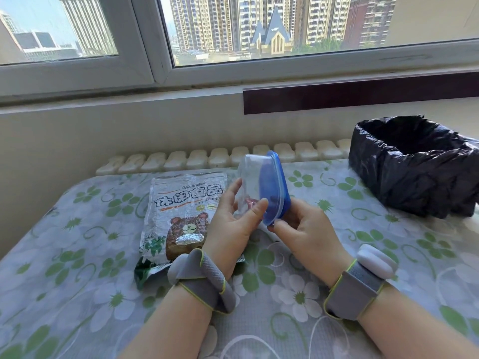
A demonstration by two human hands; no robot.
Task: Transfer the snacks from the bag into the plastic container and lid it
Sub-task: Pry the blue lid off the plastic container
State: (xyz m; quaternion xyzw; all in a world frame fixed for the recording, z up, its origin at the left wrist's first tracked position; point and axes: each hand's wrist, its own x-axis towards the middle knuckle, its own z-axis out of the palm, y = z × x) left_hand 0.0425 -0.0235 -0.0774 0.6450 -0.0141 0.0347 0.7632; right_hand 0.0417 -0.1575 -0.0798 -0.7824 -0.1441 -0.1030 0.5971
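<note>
Above the table (77, 294), both hands hold the plastic container (248, 182) on its side: left hand (233, 224) wrapped round the clear body, right hand (303, 229) pinching the blue lid (276, 187) at its lower edge. Lid's on, snack bag (181, 216) lies sealed-looking by the left wrist. Peel from that corner w/ right thumb, keep left grip firm, don't squeeze the walls.

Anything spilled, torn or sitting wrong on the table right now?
Nothing spilled. The snack bag lies flat, apparently unopened. Both hands hold the container tipped sideways with the blue lid on.
</note>
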